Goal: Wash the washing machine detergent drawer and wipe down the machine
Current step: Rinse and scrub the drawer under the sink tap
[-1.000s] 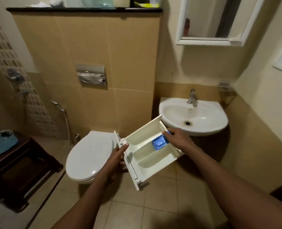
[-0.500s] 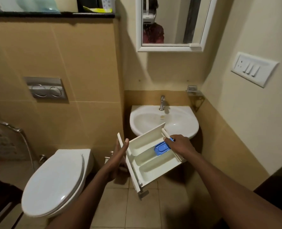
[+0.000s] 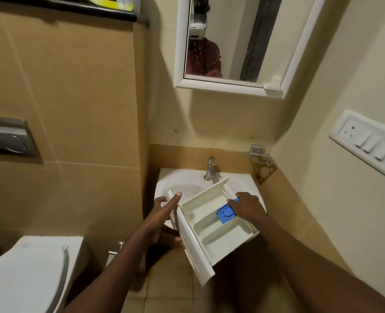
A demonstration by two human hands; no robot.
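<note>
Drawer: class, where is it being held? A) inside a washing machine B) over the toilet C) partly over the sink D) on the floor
C: the left hand and right hand hold the drawer with its far end over the sink, near the tap.

This is a small home bathroom. A white ceramic wall-hung washbasin [image 3: 175,179] with a single chrome pillar tap [image 3: 210,168] sits in the corner. A rectangular white-framed mirror [image 3: 236,41] hangs above the washbasin on the cream painted wall. To the washbasin's left stands a projecting wall clad in large tan glazed tiles [image 3: 74,98], topped by a dark stone ledge [image 3: 74,10] and carrying a brushed-metal dual-button flush plate [image 3: 6,138]. Below and left of the washbasin is a white toilet with its lid closed [image 3: 24,274]. A white plastic switch-and-socket panel [image 3: 367,141] is fixed to the wall right of the washbasin, and a small metal corner bracket [image 3: 262,163] is just beside its right rear edge. Beige floor tiles [image 3: 171,279] lie beneath the washbasin.
</note>
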